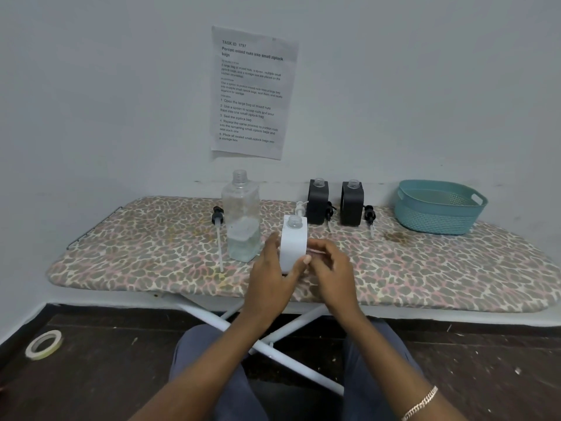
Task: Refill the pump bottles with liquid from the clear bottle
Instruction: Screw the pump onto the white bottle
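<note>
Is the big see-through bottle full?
No, only partly full. The clear bottle stands upright with no cap, and the liquid fills just its lower part; the upper part looks empty.

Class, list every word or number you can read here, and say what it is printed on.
Paper sheet on the wall: "TASK ID 1797"
Same sheet: "Portion mixed nuts into small ziplock bags"
Same sheet: "1 Open the large bag of mixed nuts"
Its smaller print: too blurred to quote.

The single head-worn wide-angle camera looks forward and down, close over the ironing board [151,253] against the wall [91,86].
</note>
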